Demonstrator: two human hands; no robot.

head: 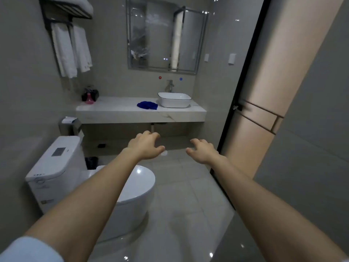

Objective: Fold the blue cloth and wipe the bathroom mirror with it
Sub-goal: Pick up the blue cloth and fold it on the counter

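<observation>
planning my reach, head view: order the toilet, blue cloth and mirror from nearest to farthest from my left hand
From the left hand:
1. toilet, just below it, toward the left
2. blue cloth, ahead on the counter, left of the basin
3. mirror, on the wall above the counter

Top edge is chopping off the rack point(66, 12) and the mirror point(162, 40) at its upper left. The left arm point(105, 186) is covering part of the toilet lid point(140, 179), and the bin point(92, 162) behind is mostly hiding. The dark stuff point(90, 95) on the worktop point(122, 114) is looking too blurry to name.
</observation>
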